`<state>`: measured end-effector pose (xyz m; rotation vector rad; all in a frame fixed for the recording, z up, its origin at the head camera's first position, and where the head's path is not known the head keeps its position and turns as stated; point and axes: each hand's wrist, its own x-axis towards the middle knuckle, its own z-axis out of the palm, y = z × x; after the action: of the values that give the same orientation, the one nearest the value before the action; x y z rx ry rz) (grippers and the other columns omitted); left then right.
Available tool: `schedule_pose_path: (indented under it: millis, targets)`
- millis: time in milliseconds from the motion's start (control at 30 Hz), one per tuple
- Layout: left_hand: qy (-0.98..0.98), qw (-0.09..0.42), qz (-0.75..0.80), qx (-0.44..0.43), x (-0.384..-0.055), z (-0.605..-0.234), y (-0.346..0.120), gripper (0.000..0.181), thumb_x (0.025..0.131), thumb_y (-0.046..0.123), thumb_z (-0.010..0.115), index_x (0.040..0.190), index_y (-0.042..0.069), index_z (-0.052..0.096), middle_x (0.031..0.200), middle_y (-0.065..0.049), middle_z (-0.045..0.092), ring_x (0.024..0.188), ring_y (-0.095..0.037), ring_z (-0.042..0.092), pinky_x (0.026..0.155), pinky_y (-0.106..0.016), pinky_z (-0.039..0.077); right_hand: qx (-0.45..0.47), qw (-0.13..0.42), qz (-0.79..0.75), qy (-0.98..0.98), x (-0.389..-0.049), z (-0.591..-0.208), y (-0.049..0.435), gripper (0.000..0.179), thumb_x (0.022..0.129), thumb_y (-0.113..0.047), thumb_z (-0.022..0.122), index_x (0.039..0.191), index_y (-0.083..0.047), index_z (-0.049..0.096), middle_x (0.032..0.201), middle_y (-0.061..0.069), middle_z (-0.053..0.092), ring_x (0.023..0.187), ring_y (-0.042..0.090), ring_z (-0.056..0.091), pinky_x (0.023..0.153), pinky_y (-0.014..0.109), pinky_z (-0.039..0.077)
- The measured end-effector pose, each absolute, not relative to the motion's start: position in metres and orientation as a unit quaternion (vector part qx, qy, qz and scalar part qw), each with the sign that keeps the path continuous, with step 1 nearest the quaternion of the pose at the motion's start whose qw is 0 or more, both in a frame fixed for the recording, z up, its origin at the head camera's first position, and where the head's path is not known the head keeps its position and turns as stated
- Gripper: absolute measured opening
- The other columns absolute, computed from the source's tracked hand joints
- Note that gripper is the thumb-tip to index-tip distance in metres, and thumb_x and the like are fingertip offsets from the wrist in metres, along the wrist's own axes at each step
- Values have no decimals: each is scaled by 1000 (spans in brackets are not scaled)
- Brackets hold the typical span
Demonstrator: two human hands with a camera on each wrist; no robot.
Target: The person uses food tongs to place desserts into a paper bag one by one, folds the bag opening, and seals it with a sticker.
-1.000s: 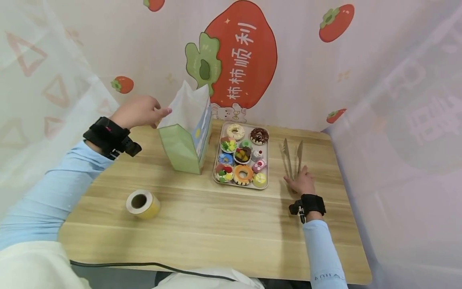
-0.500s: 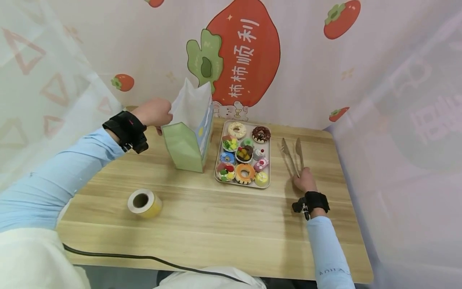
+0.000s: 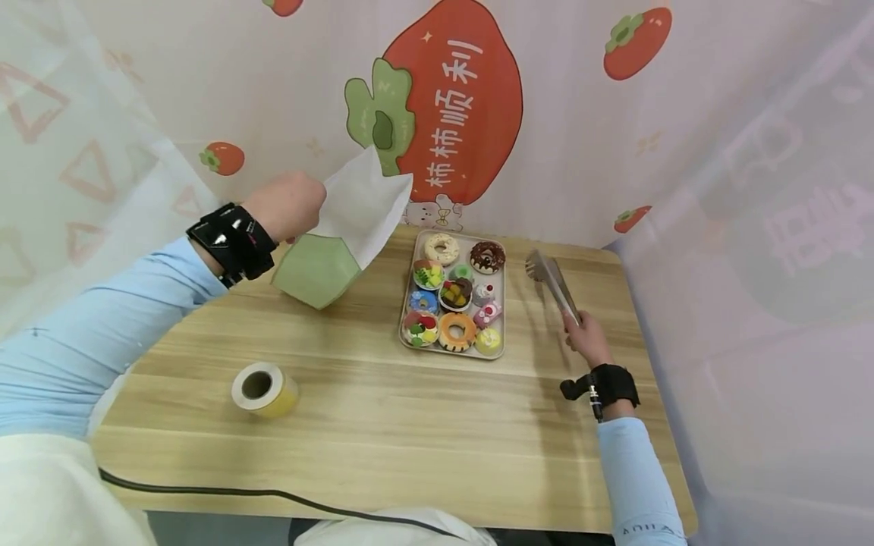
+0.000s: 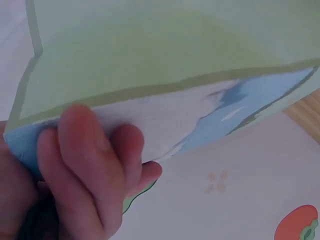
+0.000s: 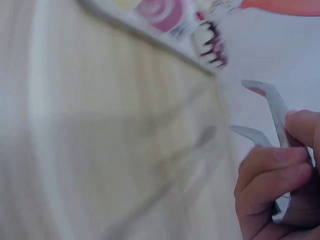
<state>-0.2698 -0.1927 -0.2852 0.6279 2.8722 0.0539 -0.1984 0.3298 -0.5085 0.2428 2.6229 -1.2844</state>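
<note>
The fingers [image 4: 82,145] of the left hand [image 3: 290,205] are curled against the upper edge of the paper bag [image 3: 317,269] and grip it; the thumb cannot be made out. The fingers [image 5: 275,170] of the right hand [image 3: 589,337] are closed round the metal tongs [image 3: 560,284], whose two tips stand apart from each other and point away from the person.

The bag is tilted, its pale-green panel toward the person and its white interior showing; base contact with the tabletop [image 3: 410,425] cannot be determined. The tongs are positioned above the right part of the tabletop, casting a shadow.

Between bag and tongs lies the tray [image 3: 464,246] — loaded with toy pastries, including an orange ring [image 3: 445,334] at the near edge and a chocolate-topped ring [image 3: 478,262] at the far right. The label roll [image 3: 280,398] stands nearer the person, left of the tray. A black band [image 3: 232,241] encircles the left wrist.
</note>
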Motion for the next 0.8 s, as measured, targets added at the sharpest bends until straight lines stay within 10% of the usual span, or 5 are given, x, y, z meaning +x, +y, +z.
schedule_pose_path:
  millis: [800]
  targets:
    - [972, 24, 15, 233, -267, -298, -198, 27, 83, -12, 45, 61, 0, 56, 57, -6, 48, 50, -19, 48, 43, -29, 42, 38, 80, -380, 921, -267, -494, 284, 48, 103, -35, 49, 107, 10, 66, 96, 32, 69, 56, 13, 57, 54, 23, 40]
